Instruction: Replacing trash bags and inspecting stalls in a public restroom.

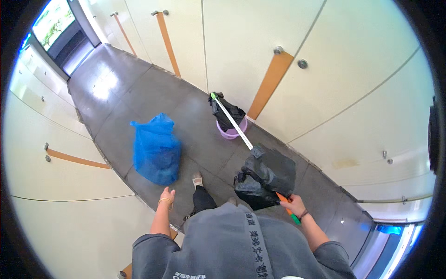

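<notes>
My right hand [295, 205] grips the orange and green handle [284, 202] of a long tool. Its white pole [232, 120] runs forward to a green end. Black plastic bags [266, 174] hang over the tool just ahead of my right hand, hiding part of its length. At the far end, the green tip lies at the top of another black plastic bag [226, 111], which sits in a purple plastic bucket [230, 135] by the wall. My left hand [168, 195] is empty, thumb and fingers apart, just short of a full blue plastic bag [157, 150] on the floor.
Cream panel doors [251, 42] with metal knobs and orange strips line the right side of this narrow passage. Similar panels [55, 174] run along the left. Dark grey tiles [115, 94] cover the floor. A doorway [78, 45] stands at the far left end.
</notes>
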Tool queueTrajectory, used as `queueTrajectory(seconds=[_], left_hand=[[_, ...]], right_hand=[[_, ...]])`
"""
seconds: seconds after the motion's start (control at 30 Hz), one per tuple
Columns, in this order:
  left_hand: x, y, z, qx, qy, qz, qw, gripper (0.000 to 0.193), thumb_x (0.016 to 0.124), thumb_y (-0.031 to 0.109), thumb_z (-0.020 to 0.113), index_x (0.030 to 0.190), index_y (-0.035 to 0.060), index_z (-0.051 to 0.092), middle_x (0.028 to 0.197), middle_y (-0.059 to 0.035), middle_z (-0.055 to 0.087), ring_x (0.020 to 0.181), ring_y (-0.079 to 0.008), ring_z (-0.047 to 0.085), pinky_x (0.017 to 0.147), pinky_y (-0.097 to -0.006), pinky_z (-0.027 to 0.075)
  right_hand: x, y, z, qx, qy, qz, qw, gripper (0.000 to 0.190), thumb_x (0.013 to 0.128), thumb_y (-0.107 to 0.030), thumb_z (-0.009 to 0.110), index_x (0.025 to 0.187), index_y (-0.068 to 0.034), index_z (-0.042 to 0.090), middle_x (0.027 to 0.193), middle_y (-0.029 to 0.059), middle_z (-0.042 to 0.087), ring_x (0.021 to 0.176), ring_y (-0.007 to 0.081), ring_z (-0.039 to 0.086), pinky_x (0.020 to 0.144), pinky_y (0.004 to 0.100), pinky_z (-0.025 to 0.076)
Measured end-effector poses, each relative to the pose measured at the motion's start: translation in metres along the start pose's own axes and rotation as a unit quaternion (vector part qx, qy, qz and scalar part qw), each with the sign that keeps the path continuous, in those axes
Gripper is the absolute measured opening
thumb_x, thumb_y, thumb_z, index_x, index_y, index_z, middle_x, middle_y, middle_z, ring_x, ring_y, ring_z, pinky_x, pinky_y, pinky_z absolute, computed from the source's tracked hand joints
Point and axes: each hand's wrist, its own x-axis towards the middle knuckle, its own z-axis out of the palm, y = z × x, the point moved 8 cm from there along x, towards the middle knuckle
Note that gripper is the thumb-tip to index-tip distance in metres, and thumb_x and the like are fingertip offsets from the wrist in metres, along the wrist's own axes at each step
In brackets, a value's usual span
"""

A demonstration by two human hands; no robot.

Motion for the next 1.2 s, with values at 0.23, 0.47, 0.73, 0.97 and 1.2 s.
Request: queueTrajectory(seconds=[0.23, 0.47, 0.73, 0.97, 1.2], left_hand=[[0.131, 0.007, -0.073, -0.394, 0.073, -0.106, 0.91, 0.047, 0.081, 0.029, 0.052, 0.119, 0.0034, 0.042, 0.088, -0.0109, 0.058, 0.065, -0.0164, 0.057, 0.05, -0.03, 0.046], [0.278, -0.001, -0.186, -0.291, 0.236, -0.109, 0.921, 0.043, 0.08, 0.024, 0.054, 0.12, 0.013, 0.042, 0.115, -0.0146, 0.045, 0.091, -0.0269, 0.051, 0.068, -0.0374, 0.043], [0.393, 0.069, -0.244, 0.108, 0.243, 0.006, 0.964, 0.043, 0.077, 0.027, 0.058, 0.116, 0.0122, 0.048, 0.135, -0.0184, 0.019, 0.119, -0.0359, 0.029, 0.092, -0.0403, 0.035], [0.436, -0.046, -0.186, -0.176, 0.103, -0.313, 0.928, 0.04, 0.072, 0.032, 0.065, 0.1, 0.0047, 0.059, 0.099, -0.0183, 0.056, 0.097, -0.0309, 0.053, 0.084, -0.0373, 0.04], [0.349, -0.086, -0.104, -0.537, 0.289, -0.402, 0.683, 0.057, 0.062, 0.012, 0.073, 0.112, 0.001, 0.048, 0.107, -0.0183, 0.052, 0.097, -0.0262, 0.051, 0.083, -0.0363, 0.04]], right_hand=[[0.028, -0.082, -0.009, 0.03, -0.051, -0.018, 0.998, 0.041, 0.064, -0.026, 0.071, 0.089, 0.004, 0.058, 0.079, 0.0049, 0.058, 0.07, 0.0102, 0.051, 0.064, 0.0267, 0.043], [0.082, -0.152, 0.008, 0.06, -0.113, 0.009, 0.992, 0.032, 0.062, -0.021, 0.073, 0.081, 0.001, 0.06, 0.067, -0.0008, 0.056, 0.059, 0.007, 0.049, 0.052, 0.0232, 0.041], [0.118, -0.261, 0.027, 0.12, -0.143, 0.123, 0.975, 0.054, 0.059, -0.012, 0.072, 0.107, 0.0, 0.051, 0.099, 0.005, 0.056, 0.087, 0.0134, 0.052, 0.078, 0.0272, 0.041], [0.135, -0.309, 0.038, 0.148, -0.227, 0.146, 0.951, 0.063, 0.054, -0.015, 0.077, 0.108, -0.003, 0.048, 0.096, 0.0044, 0.055, 0.086, 0.0144, 0.051, 0.077, 0.0286, 0.04], [0.114, -0.337, 0.017, 0.158, -0.23, 0.139, 0.95, 0.063, 0.052, -0.012, 0.079, 0.106, -0.003, 0.047, 0.09, 0.0092, 0.055, 0.069, 0.0166, 0.054, 0.059, 0.0305, 0.045]])
